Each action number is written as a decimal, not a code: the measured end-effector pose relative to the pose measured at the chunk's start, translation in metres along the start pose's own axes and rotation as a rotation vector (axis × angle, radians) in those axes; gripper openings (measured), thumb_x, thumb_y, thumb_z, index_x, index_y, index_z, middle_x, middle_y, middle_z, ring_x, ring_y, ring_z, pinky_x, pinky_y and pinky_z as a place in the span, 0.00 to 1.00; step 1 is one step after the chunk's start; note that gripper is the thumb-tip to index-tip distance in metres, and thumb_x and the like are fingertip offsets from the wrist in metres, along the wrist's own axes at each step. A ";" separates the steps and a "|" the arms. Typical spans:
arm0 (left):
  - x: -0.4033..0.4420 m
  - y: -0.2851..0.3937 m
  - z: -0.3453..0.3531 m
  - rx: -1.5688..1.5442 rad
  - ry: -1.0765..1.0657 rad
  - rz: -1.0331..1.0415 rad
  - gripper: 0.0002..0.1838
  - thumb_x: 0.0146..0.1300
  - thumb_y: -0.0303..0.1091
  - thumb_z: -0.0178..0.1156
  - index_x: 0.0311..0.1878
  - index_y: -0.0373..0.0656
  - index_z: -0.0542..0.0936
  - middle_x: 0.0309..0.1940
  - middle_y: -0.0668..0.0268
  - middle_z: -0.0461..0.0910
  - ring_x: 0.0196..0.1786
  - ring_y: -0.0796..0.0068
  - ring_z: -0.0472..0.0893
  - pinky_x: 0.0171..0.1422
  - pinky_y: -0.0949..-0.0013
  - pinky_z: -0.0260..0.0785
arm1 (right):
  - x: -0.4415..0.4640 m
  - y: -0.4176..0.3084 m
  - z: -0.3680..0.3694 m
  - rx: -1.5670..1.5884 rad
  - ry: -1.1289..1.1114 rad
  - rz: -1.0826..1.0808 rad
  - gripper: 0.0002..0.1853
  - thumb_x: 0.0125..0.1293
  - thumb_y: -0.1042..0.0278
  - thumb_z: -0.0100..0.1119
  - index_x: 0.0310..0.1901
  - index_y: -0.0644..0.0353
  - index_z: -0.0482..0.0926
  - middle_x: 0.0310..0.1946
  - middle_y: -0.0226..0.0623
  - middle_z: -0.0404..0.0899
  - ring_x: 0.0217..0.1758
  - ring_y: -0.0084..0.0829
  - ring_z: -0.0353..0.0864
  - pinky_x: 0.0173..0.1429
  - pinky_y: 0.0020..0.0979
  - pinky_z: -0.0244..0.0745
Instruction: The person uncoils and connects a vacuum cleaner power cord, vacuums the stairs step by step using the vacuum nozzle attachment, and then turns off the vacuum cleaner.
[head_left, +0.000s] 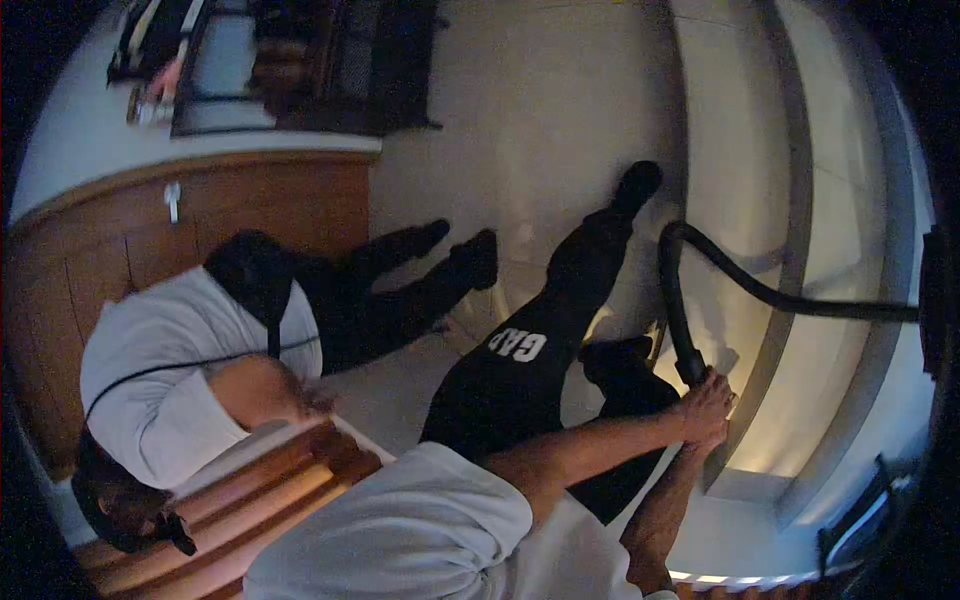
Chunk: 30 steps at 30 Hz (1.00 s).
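Dim light covers the pale floor, and black corners cut off the round view. Pale steps run beyond the fingers, warmly lit just beside them. From where I'm standing, the two hands look bunched together, so where one ends and the other begins is hard to make out. The left hand has its fingers curled closed around the end of a black hose. The right hand is pressed up against it, its fingers mostly hidden; I can't tell whether they grip or lie open. Whatever the hose joins inside that grip is covered. From the fingers the hose rises, bends over sharply and runs off past the steps, its far end lost in the dark edge. Near the fingers, on the side towards the body, is a bent leg in dark trousers with white lettering, partly covered by the forearm. Well apart from the fingers, across the legs, another person in a white top leans by a wooden panel, their hand blurred.
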<state>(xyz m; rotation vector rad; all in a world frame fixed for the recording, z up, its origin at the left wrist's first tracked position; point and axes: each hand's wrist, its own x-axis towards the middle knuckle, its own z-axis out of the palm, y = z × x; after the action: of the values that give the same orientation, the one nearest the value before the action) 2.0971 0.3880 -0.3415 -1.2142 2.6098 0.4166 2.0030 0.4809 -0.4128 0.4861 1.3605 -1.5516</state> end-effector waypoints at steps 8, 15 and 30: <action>-0.017 0.012 -0.023 -0.167 -0.198 -0.187 0.15 0.68 0.45 0.49 0.54 0.55 0.77 0.36 0.66 0.78 0.47 0.65 0.76 0.55 0.58 0.69 | -0.039 -0.054 0.036 -0.166 -0.119 -0.019 0.18 0.68 0.57 0.49 0.47 0.65 0.72 0.31 0.37 0.75 0.35 0.34 0.77 0.45 0.38 0.78; -0.059 -0.114 -0.085 -0.609 -0.195 0.222 0.13 0.44 0.35 0.67 0.36 0.46 0.83 0.28 0.58 0.84 0.34 0.54 0.84 0.42 0.35 0.71 | -0.052 -0.059 0.076 0.017 -0.059 0.056 0.11 0.65 0.58 0.53 0.35 0.58 0.70 0.18 0.28 0.67 0.19 0.24 0.68 0.25 0.28 0.71; 0.065 -0.346 -0.119 -0.439 -0.702 0.620 0.29 0.37 0.34 0.68 0.50 0.52 0.82 0.42 0.56 0.84 0.51 0.49 0.80 0.59 0.37 0.61 | -0.160 -0.109 0.177 0.448 0.103 -0.264 0.28 0.71 0.44 0.46 0.49 0.67 0.73 0.24 0.30 0.71 0.19 0.23 0.65 0.26 0.29 0.65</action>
<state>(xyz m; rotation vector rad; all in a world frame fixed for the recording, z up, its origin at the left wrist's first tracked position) 2.3133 0.0875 -0.3063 -0.1965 2.2319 1.3050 2.0327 0.3725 -0.1759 0.6871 1.1850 -2.0909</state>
